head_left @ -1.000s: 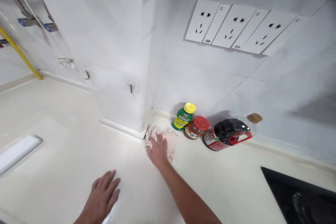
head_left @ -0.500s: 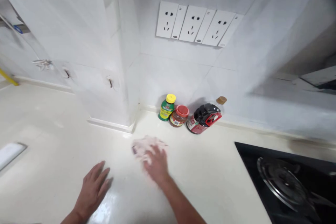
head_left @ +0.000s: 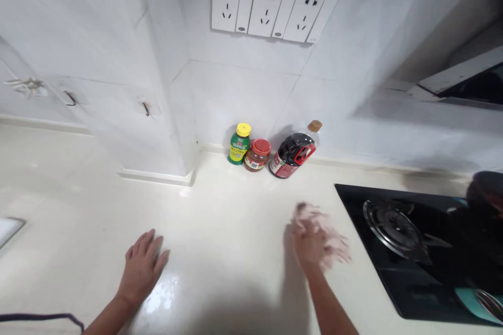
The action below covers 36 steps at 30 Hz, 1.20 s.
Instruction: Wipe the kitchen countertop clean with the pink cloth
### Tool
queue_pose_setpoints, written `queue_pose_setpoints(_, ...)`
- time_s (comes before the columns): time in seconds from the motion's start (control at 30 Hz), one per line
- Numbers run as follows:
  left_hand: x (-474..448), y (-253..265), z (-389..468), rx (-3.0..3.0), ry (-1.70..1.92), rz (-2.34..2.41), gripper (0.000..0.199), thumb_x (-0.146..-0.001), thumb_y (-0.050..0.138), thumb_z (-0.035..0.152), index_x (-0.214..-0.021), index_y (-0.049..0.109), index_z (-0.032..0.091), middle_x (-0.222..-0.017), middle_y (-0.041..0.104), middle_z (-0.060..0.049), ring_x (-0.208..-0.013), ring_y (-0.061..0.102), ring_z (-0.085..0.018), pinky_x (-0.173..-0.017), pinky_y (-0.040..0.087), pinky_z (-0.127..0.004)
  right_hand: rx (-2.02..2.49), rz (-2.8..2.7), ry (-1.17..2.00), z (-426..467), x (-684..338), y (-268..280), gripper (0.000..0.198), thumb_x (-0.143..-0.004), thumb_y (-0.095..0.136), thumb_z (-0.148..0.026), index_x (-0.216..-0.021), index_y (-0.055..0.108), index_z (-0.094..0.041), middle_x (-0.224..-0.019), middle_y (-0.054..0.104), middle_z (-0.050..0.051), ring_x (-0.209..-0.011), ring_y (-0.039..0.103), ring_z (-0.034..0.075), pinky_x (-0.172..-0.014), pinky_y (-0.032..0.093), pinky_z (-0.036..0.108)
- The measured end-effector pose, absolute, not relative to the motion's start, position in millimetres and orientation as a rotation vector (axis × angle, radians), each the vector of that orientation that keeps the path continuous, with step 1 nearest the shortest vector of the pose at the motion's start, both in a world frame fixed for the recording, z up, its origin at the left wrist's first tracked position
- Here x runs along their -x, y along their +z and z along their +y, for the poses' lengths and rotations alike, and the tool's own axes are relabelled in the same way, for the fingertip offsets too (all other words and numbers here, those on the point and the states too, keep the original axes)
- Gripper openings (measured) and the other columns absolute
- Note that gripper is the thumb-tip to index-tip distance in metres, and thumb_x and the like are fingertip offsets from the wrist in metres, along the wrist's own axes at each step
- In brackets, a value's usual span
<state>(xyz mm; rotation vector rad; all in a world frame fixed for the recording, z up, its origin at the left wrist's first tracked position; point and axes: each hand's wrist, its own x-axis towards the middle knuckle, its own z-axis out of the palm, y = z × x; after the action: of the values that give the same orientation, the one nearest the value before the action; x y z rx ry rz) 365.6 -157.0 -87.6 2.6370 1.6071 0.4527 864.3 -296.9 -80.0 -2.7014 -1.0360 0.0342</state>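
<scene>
A pinkish patterned cloth [head_left: 328, 241] lies bunched under my right hand [head_left: 308, 248] on the pale countertop [head_left: 220, 235], a little left of the black gas stove. Motion smears both the cloth and that hand, and the fingers press onto the fabric. My left hand [head_left: 142, 261] rests on the counter to the left, fingers stretched out, holding nothing. By the wall stand a green bottle with a yellow cap [head_left: 239, 145], a red-lidded jar [head_left: 258, 155] and a large dark sauce bottle with a red handle [head_left: 293, 152].
The black gas stove [head_left: 393, 267] with its round burner [head_left: 396, 227] takes up the right side; a dark pan [head_left: 487, 193] sits at its far edge. Wall sockets [head_left: 267, 5] are above the bottles. A wall corner [head_left: 168, 131] juts out at left. A dark cord [head_left: 39, 317] shows at lower left.
My right hand has swept the cloth rightward over the counter, from in front of the jars to near the stove. My left hand stays on the counter. The view has shifted somewhat right.
</scene>
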Motion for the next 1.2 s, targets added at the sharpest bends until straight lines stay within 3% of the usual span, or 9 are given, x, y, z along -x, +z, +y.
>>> queue_pose_setpoints(0.1,-365,-88,-156,-2.622,0.453,1.607,0.047,-0.097,0.043,0.049,-0.126,0.065,0.020,-0.146,0.058,-0.017,-0.137,0.049,-0.034,-0.106,0.044,-0.052,2.545,-1.373,0.185,-258,-762,-70,0.043,-0.098,0.044,-0.040,-0.133,0.066,-0.029,-0.157,0.046,0.013,-0.149,0.028,0.041,-0.116,0.018,0.069)
queue_pose_setpoints(0.2,-362,-89,-154,-2.600,0.453,1.607,0.046,-0.097,0.041,0.048,-0.126,0.065,0.021,-0.145,0.059,-0.016,-0.137,0.050,-0.032,-0.106,0.044,-0.051,2.069,-1.871,0.480,-256,-662,-58,0.045,-0.097,0.053,-0.049,-0.138,0.061,-0.034,-0.165,0.037,0.007,-0.154,0.021,0.038,-0.121,0.004,0.069)
queue_pose_setpoints(0.33,-356,-91,-149,-2.609,0.472,1.549,0.048,-0.099,0.035,0.045,-0.126,0.066,0.021,-0.145,0.060,-0.015,-0.136,0.051,-0.031,-0.107,0.043,-0.050,1.399,-2.359,0.629,-279,-600,-43,0.048,-0.096,0.054,-0.051,-0.141,0.056,-0.035,-0.166,0.036,0.002,-0.154,0.023,0.030,-0.126,0.006,0.058)
queue_pose_setpoints(0.4,-355,-90,-148,-2.605,0.480,1.534,0.049,-0.100,0.032,0.044,-0.126,0.067,0.020,-0.145,0.060,-0.015,-0.135,0.052,-0.030,-0.107,0.043,-0.050,1.333,-2.396,0.651,-283,-609,-43,0.046,-0.097,0.054,-0.049,-0.140,0.056,-0.035,-0.164,0.039,0.001,-0.153,0.027,0.026,-0.127,0.009,0.052)
queue_pose_setpoints(0.5,-358,-86,-147,-2.568,0.465,1.564,0.052,-0.100,0.030,0.046,-0.127,0.066,0.020,-0.144,0.059,-0.016,-0.135,0.051,-0.032,-0.107,0.043,-0.053,1.652,-2.174,0.645,-279,-663,-54,0.044,-0.095,0.055,-0.049,-0.137,0.058,-0.037,-0.162,0.042,-0.001,-0.152,0.030,0.024,-0.126,0.010,0.049)
queue_pose_setpoints(0.63,-368,-76,-149,-2.505,0.387,1.627,0.055,-0.100,0.029,0.049,-0.127,0.066,0.020,-0.147,0.056,-0.017,-0.136,0.049,-0.036,-0.106,0.043,-0.059,2.287,-1.625,0.304,-299,-774,-70,0.042,-0.092,0.053,-0.037,-0.132,0.064,-0.029,-0.160,0.045,0.008,-0.151,0.033,0.028,-0.122,0.018,0.051)
queue_pose_setpoints(0.83,-378,-66,-150,-2.499,0.320,1.665,0.059,-0.099,0.025,0.052,-0.127,0.064,0.018,-0.149,0.053,-0.018,-0.137,0.047,-0.038,-0.109,0.041,-0.061,2.785,-0.721,-0.022,-431,-892,-72,0.055,-0.096,0.038,-0.043,-0.147,0.052,-0.029,-0.168,0.028,0.010,-0.148,0.037,0.030,-0.112,0.036,0.051)
queue_pose_setpoints(0.97,-379,-66,-150,-2.511,0.288,1.662,0.060,-0.100,0.023,0.052,-0.128,0.063,0.016,-0.150,0.051,-0.018,-0.139,0.045,-0.037,-0.111,0.038,-0.060,2.884,-0.305,-0.019,-492,-895,-68,0.065,-0.095,0.041,-0.047,-0.159,0.032,-0.037,-0.167,0.027,0.013,-0.147,0.036,0.036,-0.107,0.038,0.056)
queue_pose_setpoints(1.2,-380,-66,-151,-2.511,0.303,1.625,0.056,-0.100,0.026,0.049,-0.126,0.062,0.014,-0.149,0.050,-0.021,-0.140,0.041,-0.036,-0.111,0.036,-0.060,2.954,-0.138,0.011,-435,-835,-72,0.054,-0.096,0.042,-0.041,-0.147,0.052,-0.026,-0.149,0.048,0.019,-0.140,0.040,0.040,-0.106,0.036,0.063)
